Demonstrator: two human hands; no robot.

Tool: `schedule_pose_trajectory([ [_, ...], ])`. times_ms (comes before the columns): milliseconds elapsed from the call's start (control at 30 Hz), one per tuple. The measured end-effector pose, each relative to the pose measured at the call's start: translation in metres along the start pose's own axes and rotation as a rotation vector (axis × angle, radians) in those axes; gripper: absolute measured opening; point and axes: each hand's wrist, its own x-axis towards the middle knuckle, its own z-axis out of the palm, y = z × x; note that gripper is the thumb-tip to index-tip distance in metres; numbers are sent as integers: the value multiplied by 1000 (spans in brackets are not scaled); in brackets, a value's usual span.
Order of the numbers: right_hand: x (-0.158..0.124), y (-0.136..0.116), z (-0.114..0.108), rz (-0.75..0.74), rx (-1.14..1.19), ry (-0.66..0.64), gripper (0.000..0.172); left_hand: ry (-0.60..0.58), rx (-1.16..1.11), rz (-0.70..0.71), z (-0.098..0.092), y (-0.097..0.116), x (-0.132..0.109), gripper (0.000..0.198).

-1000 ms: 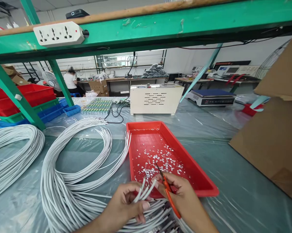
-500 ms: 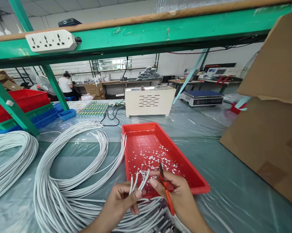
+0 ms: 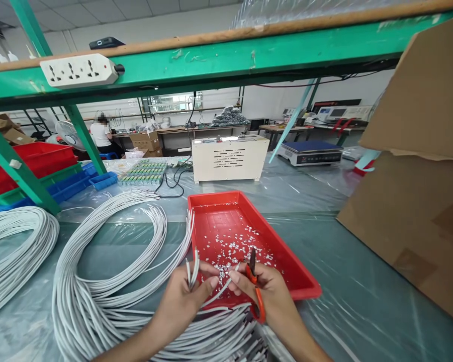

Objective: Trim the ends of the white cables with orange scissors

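Note:
My left hand (image 3: 190, 289) is closed around a few white cables (image 3: 194, 266), whose ends stick up past the fingers. In my right hand (image 3: 264, 289) is a pair of scissors with orange handles (image 3: 259, 304), dark blades pointing up and away. The thumb and finger of that hand also pinch the end of one white cable (image 3: 224, 287), which runs down to the left. Both hands are over the near edge of a red tray (image 3: 290, 251) scattered with small white and silvery scraps (image 3: 237, 246). Below my wrists lies a thick bundle of white cables (image 3: 207, 332).
Coiled cables (image 3: 70, 261) spread to the left, beside another coil (image 3: 41, 231). Behind the tray stands a cream metal box (image 3: 230, 171), with a scale (image 3: 311, 153) to its right. A cardboard box (image 3: 407, 211) blocks the right side. A green shelf beam (image 3: 218, 58) crosses overhead.
My left hand has moved left with some of the cables. My right thumb and finger now pinch one cable's end, apart from the others. The scissors have turned slightly in my right hand.

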Motion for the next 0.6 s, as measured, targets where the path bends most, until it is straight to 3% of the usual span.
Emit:
schedule_pose_trajectory([
  [200, 1, 1, 0, -27, -24, -48, 21, -143, -95, 87, 12, 3, 13, 25],
  [333, 3, 0, -5, -91, -176, -89, 21, -137, -88, 55, 13, 3, 18, 28],
  [500, 5, -6, -20, -311, -730, 156, 21, -21, 20, 63, 9, 7, 17, 29],
  [600, 7, -10, -26, -449, -1084, 175, 29, -32, 3, 125, 8, 8, 17, 26],
])
